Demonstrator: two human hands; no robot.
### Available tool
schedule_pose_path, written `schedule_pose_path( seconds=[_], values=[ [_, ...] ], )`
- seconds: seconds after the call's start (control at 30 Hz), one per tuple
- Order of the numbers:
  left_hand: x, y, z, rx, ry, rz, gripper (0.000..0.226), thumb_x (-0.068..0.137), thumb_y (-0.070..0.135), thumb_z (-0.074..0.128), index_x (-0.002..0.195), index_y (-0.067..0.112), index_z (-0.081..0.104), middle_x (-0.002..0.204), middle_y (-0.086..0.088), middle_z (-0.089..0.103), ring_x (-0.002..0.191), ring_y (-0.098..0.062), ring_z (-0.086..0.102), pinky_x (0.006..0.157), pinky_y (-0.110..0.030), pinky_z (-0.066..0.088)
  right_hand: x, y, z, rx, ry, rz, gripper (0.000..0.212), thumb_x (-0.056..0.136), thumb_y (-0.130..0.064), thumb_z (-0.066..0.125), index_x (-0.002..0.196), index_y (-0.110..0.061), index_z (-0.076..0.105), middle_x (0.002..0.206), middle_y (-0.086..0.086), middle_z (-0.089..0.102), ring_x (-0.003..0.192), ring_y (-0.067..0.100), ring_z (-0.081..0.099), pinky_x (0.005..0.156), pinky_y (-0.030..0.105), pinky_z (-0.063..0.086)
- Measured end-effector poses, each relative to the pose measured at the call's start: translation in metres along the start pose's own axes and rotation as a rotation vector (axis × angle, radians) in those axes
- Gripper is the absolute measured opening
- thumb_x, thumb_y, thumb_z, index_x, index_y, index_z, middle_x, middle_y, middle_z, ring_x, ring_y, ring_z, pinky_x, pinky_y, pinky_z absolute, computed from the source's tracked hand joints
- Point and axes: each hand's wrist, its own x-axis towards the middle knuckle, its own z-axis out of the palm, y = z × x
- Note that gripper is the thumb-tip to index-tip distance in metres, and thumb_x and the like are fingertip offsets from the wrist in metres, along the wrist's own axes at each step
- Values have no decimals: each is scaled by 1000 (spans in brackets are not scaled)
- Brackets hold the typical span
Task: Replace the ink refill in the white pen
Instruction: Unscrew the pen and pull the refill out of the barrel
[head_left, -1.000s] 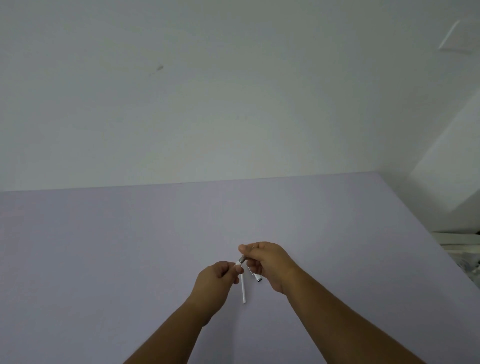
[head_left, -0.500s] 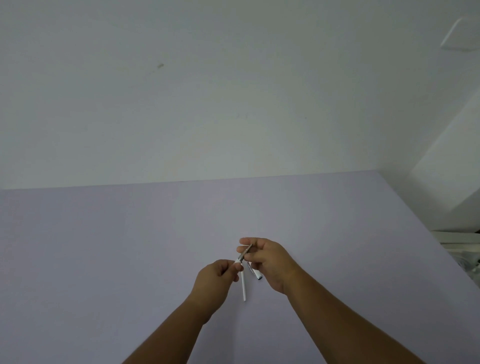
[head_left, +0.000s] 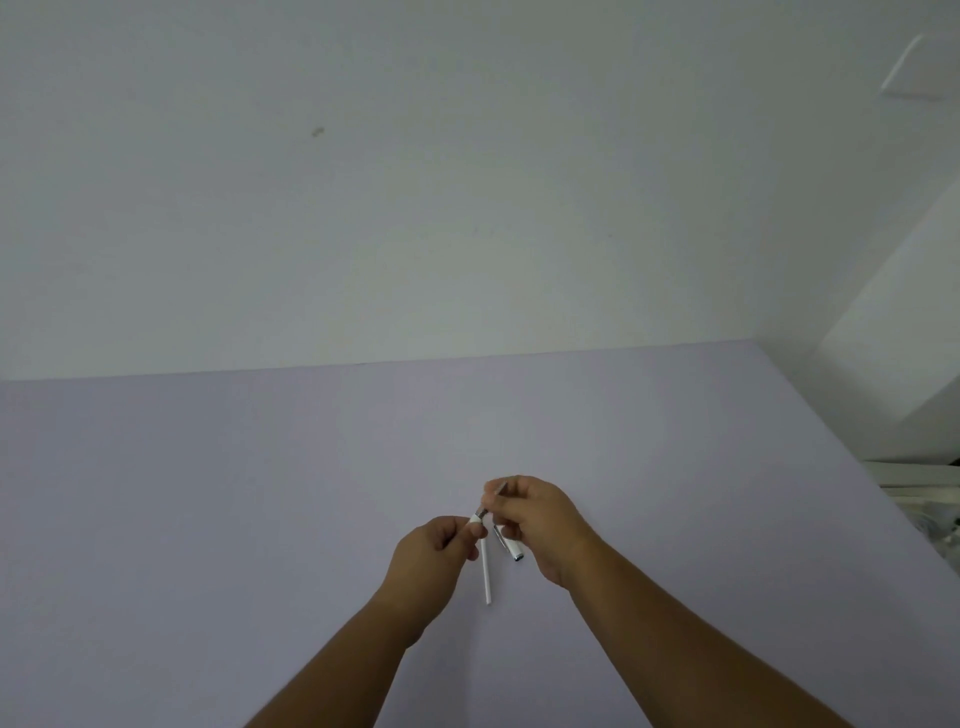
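Note:
My left hand (head_left: 434, 558) pinches a short white pen piece (head_left: 475, 519) between thumb and fingers. My right hand (head_left: 540, 519) grips a thin grey ink refill (head_left: 492, 499) that slants up and to the right from that white piece. The refill's lower end meets the piece, and its upper end is hidden in my fingers. A long thin white tube (head_left: 487, 571) lies on the table between my hands. A white cap with a metal clip (head_left: 510, 546) shows just under my right hand; I cannot tell whether it lies on the table or is held.
The work surface is a pale lilac table (head_left: 260, 493) against a plain white wall. Its right edge runs diagonally, with white furniture and some clutter (head_left: 924, 493) beyond it.
My right hand has risen slightly up and away from my left hand, so more of the grey refill shows between them. The white tube and the cap stay in place.

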Motion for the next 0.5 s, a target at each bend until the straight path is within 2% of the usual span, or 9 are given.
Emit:
schedule_pose_path(
  seconds=[0.07, 0.17, 0.23, 0.33, 0.5],
  values=[
    [0, 0, 0, -18, 0, -8, 26, 92, 42, 52, 89, 24, 70, 73, 7, 63, 64, -8, 51, 61, -21, 44, 3, -5, -1, 59, 62, -36, 13, 84, -9, 65, 91, -19, 68, 81, 3, 64, 69, 13, 56, 68, 26, 50],
    [0, -2, -1, -58, -33, 6, 13, 93, 41, 50, 95, 41, 63, 73, 7, 64, 63, -6, 53, 62, -22, 44, 6, -11, -4, -1, 87, -52, 19, 83, -11, 67, 99, -20, 65, 90, 3, 66, 77, 14, 59, 70, 25, 50],
    [0, -2, -2, -67, -51, 12, 14, 94, 40, 48, 97, 47, 60, 73, 6, 64, 62, -7, 53, 60, -21, 45, 6, -12, -4, -38, 78, -48, 20, 82, -12, 67, 99, -21, 63, 95, 4, 66, 80, 14, 61, 72, 26, 50],
    [2, -4, -3, -92, -53, 1, 15, 95, 37, 47, 98, 45, 59, 74, 3, 62, 60, -9, 49, 56, -21, 43, 10, -14, -3, -12, 107, -56, 17, 81, -11, 68, 94, -21, 63, 93, 4, 67, 78, 14, 62, 71, 26, 50],
    [6, -12, -4, -123, -50, -29, 17, 96, 34, 47, 102, 41, 61, 77, 2, 61, 60, -11, 45, 54, -21, 41, 24, -13, -17, 175, 308, -78, 11, 83, -7, 64, 86, -17, 61, 80, 6, 69, 70, 15, 62, 69, 27, 53]
  ],
)
